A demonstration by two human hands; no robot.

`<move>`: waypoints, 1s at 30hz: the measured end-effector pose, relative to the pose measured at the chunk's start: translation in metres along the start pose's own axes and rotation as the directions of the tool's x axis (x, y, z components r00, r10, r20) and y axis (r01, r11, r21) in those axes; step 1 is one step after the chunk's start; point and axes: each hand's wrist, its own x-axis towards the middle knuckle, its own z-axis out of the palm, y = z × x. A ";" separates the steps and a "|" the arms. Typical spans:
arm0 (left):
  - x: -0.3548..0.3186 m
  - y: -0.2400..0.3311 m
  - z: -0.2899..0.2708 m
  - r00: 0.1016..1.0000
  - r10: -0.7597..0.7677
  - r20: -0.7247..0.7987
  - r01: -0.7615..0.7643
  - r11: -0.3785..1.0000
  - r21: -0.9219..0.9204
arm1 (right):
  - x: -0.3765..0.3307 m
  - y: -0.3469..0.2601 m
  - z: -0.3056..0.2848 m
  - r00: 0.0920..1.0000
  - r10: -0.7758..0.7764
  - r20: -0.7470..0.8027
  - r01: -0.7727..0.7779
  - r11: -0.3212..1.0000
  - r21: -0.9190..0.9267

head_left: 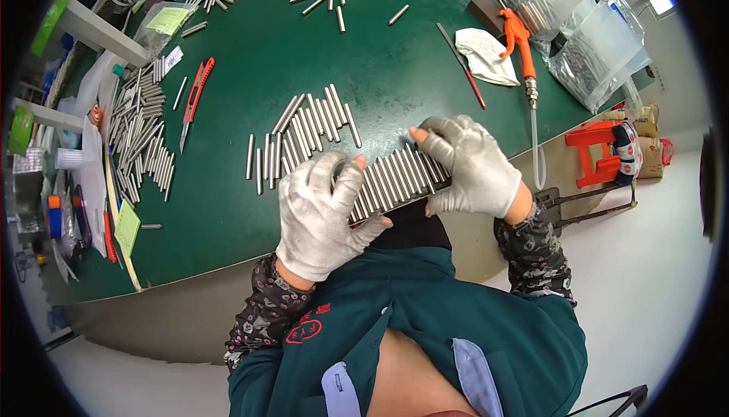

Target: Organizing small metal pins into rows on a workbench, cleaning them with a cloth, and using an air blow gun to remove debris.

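A row of shiny metal pins lies side by side along the table's front edge, between my two hands. My left hand, in a white glove with bare fingertips, curls over the row's left end, its thumb at the near side. At the right end my right hand, gloved the same way, bends its fingers over the far side with the thumb near the front edge. Both hands press in on the row, partly hiding its end pins. Just beyond, a loose group of pins lies roughly parallel on the green table.
Heaped pins cover the table's left side, near a red utility knife. More pins scatter at the back. To the right are a thin file, a white cloth, an orange air gun and bagged plastic bins.
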 end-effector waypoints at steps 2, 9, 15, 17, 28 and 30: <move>0.003 0.004 0.007 0.992 -0.038 0.123 0.035 0.999 0.025 | 0.004 -0.001 0.012 1.000 -0.001 0.015 0.002 1.000 -0.020; 0.005 0.009 0.015 0.972 -0.100 0.214 0.077 0.990 0.116 | 0.009 0.011 0.021 0.993 -0.117 0.011 0.116 0.993 0.025; 0.003 0.008 0.015 0.975 -0.083 0.205 0.067 0.994 0.084 | 0.011 0.006 0.012 0.991 -0.132 0.036 0.132 0.991 -0.002; 0.003 0.008 0.013 0.979 -0.066 0.192 0.063 0.998 0.020 | 0.016 0.008 0.007 0.988 -0.157 -0.014 0.157 0.987 0.029; -0.028 -0.009 0.001 0.989 -0.051 -0.138 0.064 0.994 0.091 | 0.105 -0.010 0.009 0.877 -0.429 0.215 0.471 0.856 -0.214; -0.033 -0.012 -0.003 0.988 -0.076 -0.134 0.088 0.992 0.086 | 0.109 -0.008 0.009 0.867 -0.450 0.215 0.493 0.840 -0.226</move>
